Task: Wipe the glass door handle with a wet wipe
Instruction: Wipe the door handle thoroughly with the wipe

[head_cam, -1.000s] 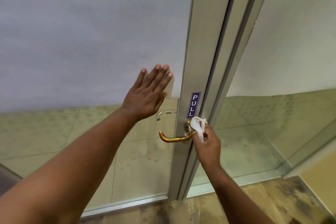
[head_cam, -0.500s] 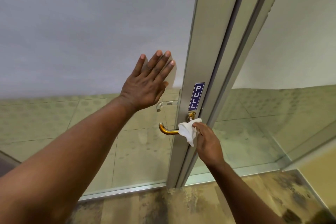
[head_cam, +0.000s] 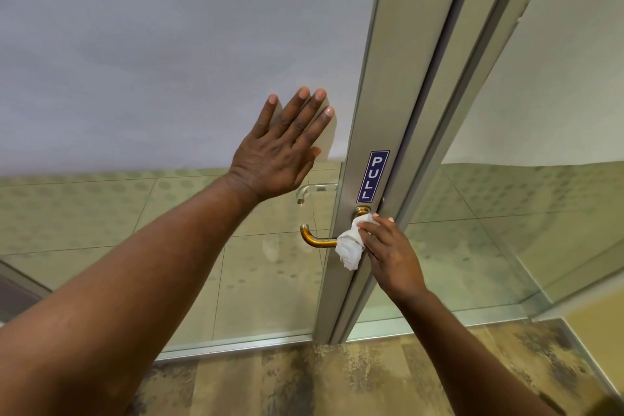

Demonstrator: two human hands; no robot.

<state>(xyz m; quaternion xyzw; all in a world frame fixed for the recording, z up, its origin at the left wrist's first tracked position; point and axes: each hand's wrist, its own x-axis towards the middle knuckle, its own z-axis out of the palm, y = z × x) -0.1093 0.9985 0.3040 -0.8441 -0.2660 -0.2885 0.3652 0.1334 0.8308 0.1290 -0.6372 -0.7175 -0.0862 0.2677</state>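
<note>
A brass lever door handle [head_cam: 314,237] sticks out to the left from the grey metal door frame [head_cam: 381,111], just below a blue PULL sticker [head_cam: 373,176]. My right hand [head_cam: 388,253] grips a crumpled white wet wipe [head_cam: 349,245] that is wrapped around the handle near its base. The handle's curved free end shows bare. My left hand [head_cam: 283,152] lies flat with fingers spread on the frosted glass door panel [head_cam: 169,61], left of the frame and above the handle.
A second, silvery handle [head_cam: 312,191] shows through the clear lower glass on the door's far side. A fixed glass panel [head_cam: 540,179] stands right of the frame. Mottled brown floor [head_cam: 304,382] lies beneath me, tiled floor beyond the glass.
The wipe went from the handle's base rose out onto the lever shaft; my right hand followed it left. My left hand stayed flat on the glass.
</note>
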